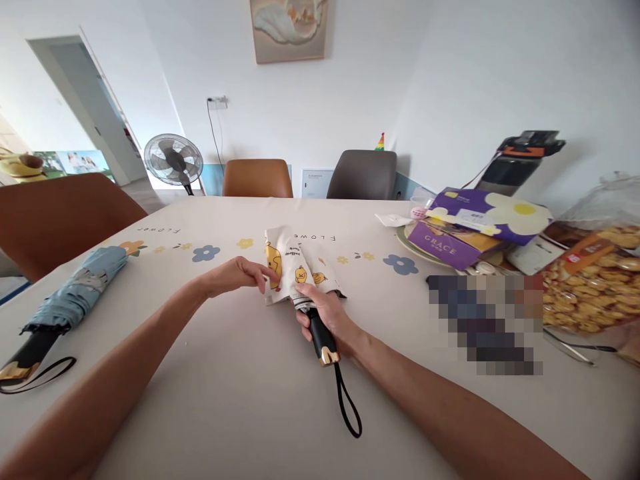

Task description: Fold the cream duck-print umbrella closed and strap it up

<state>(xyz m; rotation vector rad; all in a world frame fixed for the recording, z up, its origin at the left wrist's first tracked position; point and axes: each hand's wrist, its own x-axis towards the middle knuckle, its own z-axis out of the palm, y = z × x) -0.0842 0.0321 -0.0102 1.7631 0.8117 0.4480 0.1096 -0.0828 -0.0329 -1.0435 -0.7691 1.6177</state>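
A folded cream umbrella (293,263) printed with yellow ducks lies near the middle of the table (240,400). My right hand (327,313) is wrapped round its black handle, whose gold end cap and black wrist loop hang toward me. My left hand (240,275) pinches the umbrella's cream fabric at its left side with fingertips closed. A second folded umbrella (75,293), light blue with a black handle and strap, lies at the table's left edge, away from both hands.
Purple boxes (470,227) sit stacked on a plate at the right, with a bag of snacks (590,280) and a dark bottle behind them. Brown chairs (257,178) stand along the far and left sides. A standing fan (173,160) is by the doorway.
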